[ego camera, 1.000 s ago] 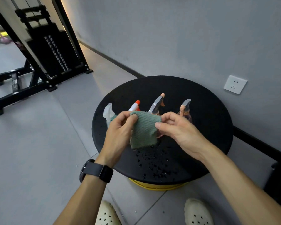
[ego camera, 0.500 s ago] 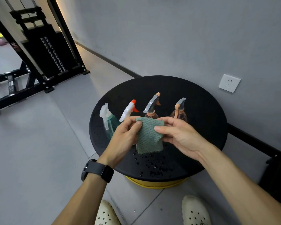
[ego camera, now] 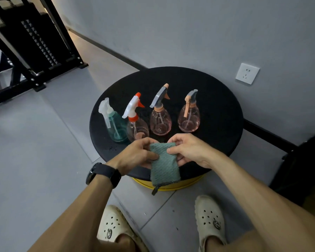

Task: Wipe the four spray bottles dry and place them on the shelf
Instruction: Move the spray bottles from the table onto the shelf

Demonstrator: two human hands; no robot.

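Four spray bottles point(ego camera: 149, 116) — standing in a row on the round black table point(ego camera: 216, 99), none wiped or shelved, no shelf in view — with green cloth point(ego camera: 164, 166) pinched at its top between left hand point(ego camera: 136, 155) and right hand point(ego camera: 187, 151), hanging just before the table's near edge.
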